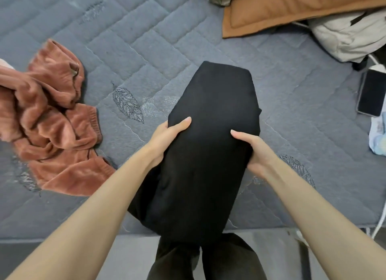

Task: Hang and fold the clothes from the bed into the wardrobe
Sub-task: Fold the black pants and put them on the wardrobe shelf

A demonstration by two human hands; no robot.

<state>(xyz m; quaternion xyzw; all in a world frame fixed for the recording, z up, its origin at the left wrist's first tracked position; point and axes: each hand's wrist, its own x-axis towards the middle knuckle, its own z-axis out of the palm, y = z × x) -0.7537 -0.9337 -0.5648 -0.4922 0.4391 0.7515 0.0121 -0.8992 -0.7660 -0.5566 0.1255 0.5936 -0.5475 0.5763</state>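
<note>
Hands grip a folded black garment [211, 137] at frame centre over the bed [146, 50]: left hand [167, 137] and right hand [253, 152], thumbs on top. Rust-coloured clothing [52, 121] lies crumpled centre left; brown pillow [292, 6], pale jacket [346, 37] and phone [370, 92] sit upper right.

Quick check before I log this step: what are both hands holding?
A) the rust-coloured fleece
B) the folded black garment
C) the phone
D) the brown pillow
B: the left hand and right hand each grip a side of the folded black garment, thumbs on top of it.
</note>
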